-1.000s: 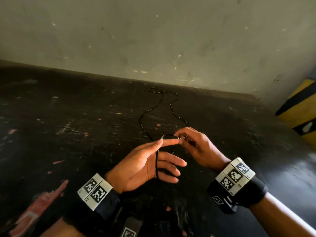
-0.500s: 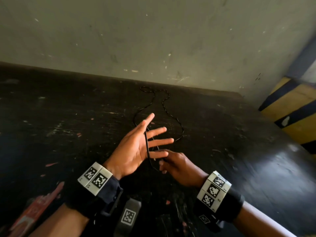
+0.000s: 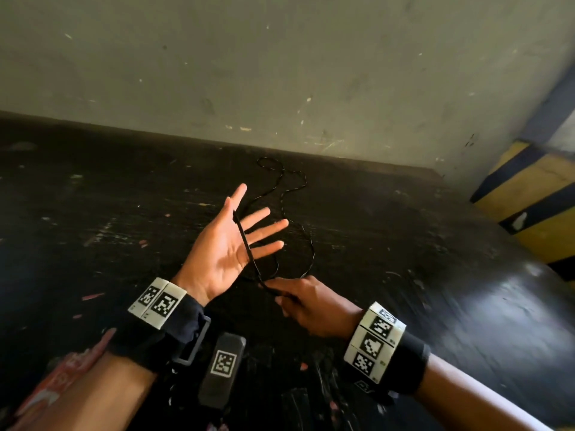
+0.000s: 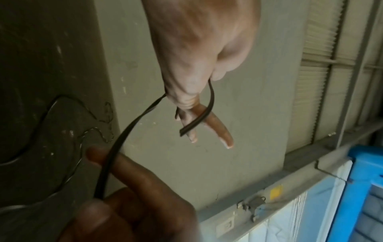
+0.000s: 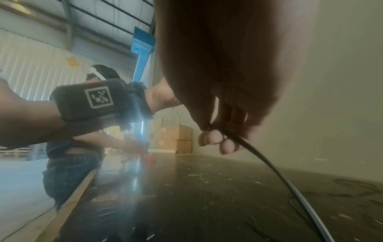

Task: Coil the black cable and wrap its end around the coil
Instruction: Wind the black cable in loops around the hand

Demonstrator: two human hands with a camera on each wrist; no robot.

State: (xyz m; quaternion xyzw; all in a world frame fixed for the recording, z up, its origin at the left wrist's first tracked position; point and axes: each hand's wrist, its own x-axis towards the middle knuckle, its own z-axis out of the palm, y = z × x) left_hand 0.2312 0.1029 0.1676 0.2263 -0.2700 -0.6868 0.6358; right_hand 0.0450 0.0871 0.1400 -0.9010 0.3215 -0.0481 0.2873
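A thin black cable [image 3: 248, 246] crosses the palm of my left hand [image 3: 217, 253], which is held up with its fingers straight and spread. The cable's short end [image 4: 187, 129] hooks out between thumb and forefinger. My right hand [image 3: 308, 306] is just below the left palm and pinches the cable [image 5: 279, 176] between thumb and fingertips [image 5: 209, 139]. The strand between the hands [image 4: 116, 147] looks taut. The loose rest of the cable [image 3: 311, 253] winds over the dark table [image 3: 124, 213] to a bend near the wall [image 3: 280, 175].
A grey wall [image 3: 280, 73] closes the table's far edge. A yellow and black striped barrier [image 3: 535, 206] stands at the right. A red wrapper [image 3: 62, 377] lies at the near left. Another person [image 5: 70, 155] and cardboard boxes [image 5: 176, 139] are beyond the table's left end.
My right hand has gone from the left fingertips down below the left palm, drawing the cable across the palm. The left hand has spread its fingers and turned palm up.
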